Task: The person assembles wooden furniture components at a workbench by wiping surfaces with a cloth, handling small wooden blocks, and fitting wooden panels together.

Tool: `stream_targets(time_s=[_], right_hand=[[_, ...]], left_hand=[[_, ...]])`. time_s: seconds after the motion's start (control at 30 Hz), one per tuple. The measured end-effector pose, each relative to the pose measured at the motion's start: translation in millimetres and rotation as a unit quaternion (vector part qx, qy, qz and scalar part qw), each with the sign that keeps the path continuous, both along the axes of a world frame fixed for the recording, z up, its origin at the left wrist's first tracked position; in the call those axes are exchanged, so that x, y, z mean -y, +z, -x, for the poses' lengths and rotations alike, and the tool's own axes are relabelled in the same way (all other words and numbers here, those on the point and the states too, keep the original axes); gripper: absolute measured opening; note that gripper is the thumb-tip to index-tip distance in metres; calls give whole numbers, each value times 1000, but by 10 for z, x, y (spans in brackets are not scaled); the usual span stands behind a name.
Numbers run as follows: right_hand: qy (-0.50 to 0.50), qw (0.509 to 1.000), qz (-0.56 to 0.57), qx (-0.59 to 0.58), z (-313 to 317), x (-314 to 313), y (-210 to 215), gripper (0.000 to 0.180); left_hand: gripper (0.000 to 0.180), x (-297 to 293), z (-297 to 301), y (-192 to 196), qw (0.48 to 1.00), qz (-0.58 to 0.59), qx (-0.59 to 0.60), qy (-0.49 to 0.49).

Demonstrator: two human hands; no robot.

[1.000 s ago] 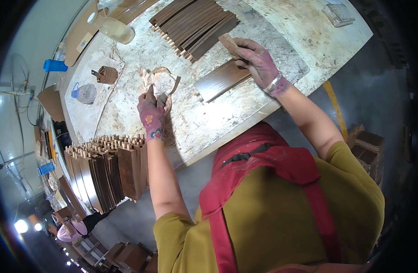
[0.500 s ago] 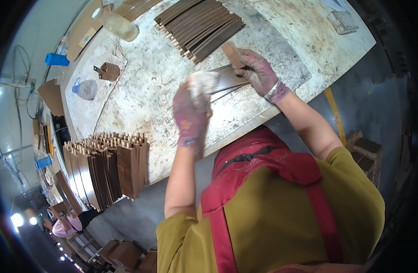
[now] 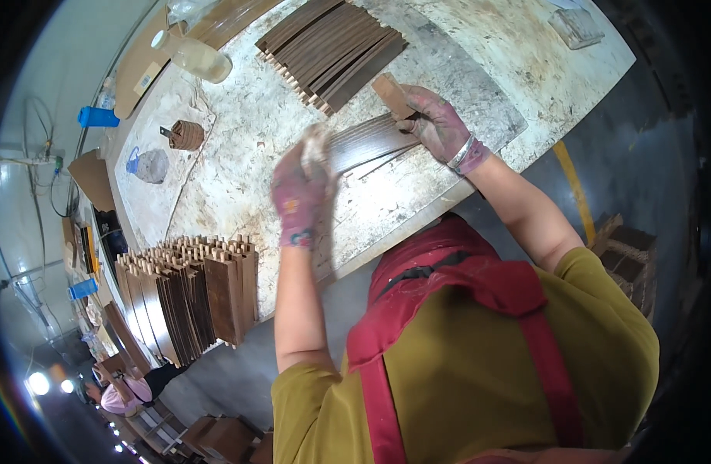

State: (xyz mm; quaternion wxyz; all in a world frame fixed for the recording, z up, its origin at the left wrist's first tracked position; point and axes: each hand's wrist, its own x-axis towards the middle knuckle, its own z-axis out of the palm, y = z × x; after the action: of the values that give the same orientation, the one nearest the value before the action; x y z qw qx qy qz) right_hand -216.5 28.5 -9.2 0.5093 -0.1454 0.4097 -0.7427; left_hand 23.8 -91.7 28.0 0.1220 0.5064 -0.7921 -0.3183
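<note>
The purple-gloved left hand (image 3: pixel 298 184) is clutching whitish cloth (image 3: pixel 317 145), seemingly wiping a dark-brown wooden board (image 3: pixel 369 143); the purple-gloved right hand (image 3: pixel 439 127) is pinching a tan rectangular block (image 3: pixel 390 94); further wiping is needing steadiness.

The head camera, the left one of its pair, looks steeply down from close above the wearer's apron (image 3: pixel 448 309) toward the left hand (image 3: pixel 297 182) and right hand (image 3: pixel 440 127). The table's (image 3: pixel 232 166) near edge slants up across the view to its right corner; the top border crops its far part. The fisheye also takes in floor (image 3: pixel 618 143) past the near edge.
</note>
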Motion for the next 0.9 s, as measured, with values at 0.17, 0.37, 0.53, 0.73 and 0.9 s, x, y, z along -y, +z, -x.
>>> stream_targets(time_s=[0.17, 0.37, 0.53, 0.73, 0.9], right_hand=[[9, 999, -2, 39, 8, 20, -69, 36], [25, 999, -3, 42, 58, -15, -36, 36], [15, 999, -2, 45, 6, 1, 10, 33], [33, 998, -13, 44, 61, 13, -90, 32], [40, 998, -13, 39, 1, 9, 17, 35]], left_hand=[[49, 248, -156, 207, 928, 255, 204, -182], [45, 422, 56, 541, 989, -4, 33, -143], [24, 409, 590, 168, 959, -194, 59, -197], [18, 640, 572, -11, 927, -324, -3, -188], [14, 765, 680, -53, 914, -348, 51, -201]])
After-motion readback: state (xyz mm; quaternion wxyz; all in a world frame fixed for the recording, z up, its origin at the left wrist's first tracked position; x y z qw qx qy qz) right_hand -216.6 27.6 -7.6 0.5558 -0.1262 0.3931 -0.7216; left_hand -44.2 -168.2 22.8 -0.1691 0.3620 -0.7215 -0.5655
